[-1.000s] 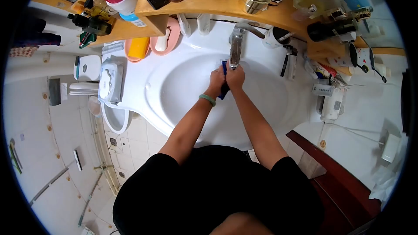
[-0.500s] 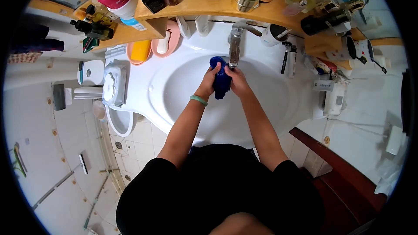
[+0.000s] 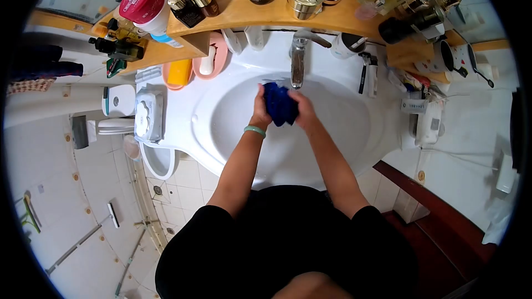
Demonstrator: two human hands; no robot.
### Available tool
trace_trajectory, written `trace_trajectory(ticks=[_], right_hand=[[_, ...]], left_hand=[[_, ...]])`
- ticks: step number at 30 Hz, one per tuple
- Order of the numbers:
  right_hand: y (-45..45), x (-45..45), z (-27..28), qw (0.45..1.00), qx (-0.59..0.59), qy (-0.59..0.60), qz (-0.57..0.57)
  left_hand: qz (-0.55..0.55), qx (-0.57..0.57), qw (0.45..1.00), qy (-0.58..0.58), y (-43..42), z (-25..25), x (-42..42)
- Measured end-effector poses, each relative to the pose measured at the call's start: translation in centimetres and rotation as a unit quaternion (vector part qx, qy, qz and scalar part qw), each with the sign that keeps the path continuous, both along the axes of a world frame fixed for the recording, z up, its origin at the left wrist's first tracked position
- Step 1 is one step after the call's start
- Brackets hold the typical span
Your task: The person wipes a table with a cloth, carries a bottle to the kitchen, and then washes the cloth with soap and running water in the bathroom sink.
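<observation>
A bunched dark blue cloth (image 3: 280, 105) is held over the white sink basin (image 3: 233, 144), just in front of the chrome faucet (image 3: 297, 63). My left hand (image 3: 260, 108), with a green bangle at its wrist, grips the cloth's left side. On the right side, my right hand (image 3: 302, 109) has its fingers closed on the same cloth. Some of the fingertips are hidden behind the fabric. The cloth looks crumpled and spread between both palms, a little below the spout.
A wooden shelf (image 3: 238, 15) crowded with bottles and jars overhangs the back of the sink. Two soap dishes, one with yellow soap (image 3: 178, 72) and one with white soap (image 3: 207, 61), sit at left. A razor (image 3: 363, 73) and a cup (image 3: 344, 46) stand at right.
The cloth has gone from a narrow, elongated bundle to a wider, opened bunch. My hands have moved slightly toward me, away from the spout, and a little farther apart.
</observation>
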State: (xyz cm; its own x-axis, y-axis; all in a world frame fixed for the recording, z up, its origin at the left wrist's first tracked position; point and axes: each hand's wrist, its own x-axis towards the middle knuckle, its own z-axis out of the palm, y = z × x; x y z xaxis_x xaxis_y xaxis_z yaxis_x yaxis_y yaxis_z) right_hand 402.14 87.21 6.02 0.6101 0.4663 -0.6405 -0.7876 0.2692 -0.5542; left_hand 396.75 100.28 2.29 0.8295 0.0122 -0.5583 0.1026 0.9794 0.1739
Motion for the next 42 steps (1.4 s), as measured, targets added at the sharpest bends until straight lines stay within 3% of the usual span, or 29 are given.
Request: trace_trajectory(ticks=[1, 2, 3, 4, 5, 7, 9, 11, 12, 13, 15, 16, 18, 21, 23, 26, 29, 31, 32, 35, 36, 39, 40, 42], right_hand=[[1.0, -1.2, 0.5, 0.991, -0.075, -0.089, 0.061], [1.8, -2.7, 1.0, 0.89, -0.315, -0.32, 0.082], [2.3, -3.0, 3.4, 0.818, -0.38, -0.422, 0.095], [2.5, -2.7, 3.1, 0.786, -0.417, -0.445, 0.103], [2.8, -2.1, 2.8, 0.751, -0.453, -0.468, 0.11], [2.4, -0.3, 3.1, 0.782, -0.447, -0.423, 0.103], [1.3, 1.9, 1.7, 0.811, -0.44, -0.375, 0.092], [-0.5, 3.3, -2.2, 0.707, -0.498, -0.495, 0.082], [-1.2, 3.5, -2.3, 0.685, -0.497, -0.516, 0.134], [-1.6, 3.1, -2.5, 0.685, -0.496, -0.517, 0.132], [-2.5, 1.3, -2.9, 0.544, -0.545, -0.636, 0.053], [-2.4, 0.2, -2.2, 0.545, -0.545, -0.635, 0.053], [-1.4, -1.8, -0.8, 0.805, -0.356, -0.474, 0.025], [-0.4, -2.8, 2.0, 0.779, -0.37, -0.501, 0.071], [-0.5, -2.1, 1.7, 0.809, -0.349, -0.468, 0.073], [-1.4, -0.7, 1.9, 0.796, -0.364, -0.456, 0.161], [-2.7, 1.3, -0.6, 0.806, -0.309, -0.471, 0.181], [-3.4, 2.5, -2.3, 0.84, -0.28, -0.442, 0.146], [-3.6, 2.8, -3.0, 0.89, -0.244, -0.37, 0.108], [-4.1, 3.7, 0.3, 0.932, -0.23, -0.262, 0.101], [-4.2, 4.1, -0.3, 0.921, -0.183, -0.333, 0.092], [-4.9, 5.1, -0.6, 0.939, -0.136, -0.306, 0.081], [-4.7, 5.1, -0.1, 0.939, -0.135, -0.306, 0.081], [-4.4, 4.8, 1.4, 0.815, -0.231, -0.515, 0.132]], left_hand=[[-0.073, 0.004, 0.997, 0.026, -0.5, 0.6, 0.5], [-0.091, -0.002, 0.996, 0.012, -1.0, -0.7, 0.8], [-0.109, -0.008, 0.994, -0.003, -1.5, -2.9, 0.9], [-0.088, -0.108, 0.988, -0.06, -1.8, -3.2, 1.2], [-0.089, -0.109, 0.988, -0.06, -2.8, -3.5, 1.6], [-0.021, 0.172, 0.983, 0.066, -4.5, -0.2, 2.4], [-0.092, 0.224, 0.968, 0.065, -3.3, -0.8, 2.5], [-0.168, 0.277, 0.938, 0.123, -2.6, 1.5, 2.4], [-0.071, 0.167, 0.977, 0.111, -2.7, 4.1, 2.1], [-0.072, 0.168, 0.977, 0.11, -2.4, 4.2, 1.9], [0.01, 0.034, 0.995, 0.092, -1.2, 4.0, 1.2], [0.001, 0.006, 1.0, 0.03, -0.8, 4.1, 0.8], [-0.008, 0.027, 1.0, 0.009, -1.3, 4.9, 0.9], [-0.05, 0.093, 0.994, -0.017, -1.5, 4.1, 1.0], [-0.082, 0.142, 0.986, -0.022, -0.9, 3.1, 1.5], [-0.162, 0.353, 0.918, 0.082, 0.7, 3.7, 1.7], [-0.112, 0.376, 0.915, 0.101, 1.5, 5.5, 1.7], [-0.114, 0.386, 0.909, 0.11, 1.8, 6.0, 1.7], [-0.103, 0.394, 0.907, 0.107, 1.9, 6.1, 1.6], [-0.075, 0.416, 0.902, 0.082, 2.5, 7.0, 1.6], [-0.094, 0.45, 0.884, 0.081, 3.1, 6.9, 1.8], [-0.118, 0.516, 0.846, 0.065, 4.3, 7.1, 1.9], [-0.147, 0.509, 0.847, 0.033, 4.8, 7.6, 2.0], [-0.197, 0.515, 0.834, -0.019, 6.4, 7.2, 1.9]])
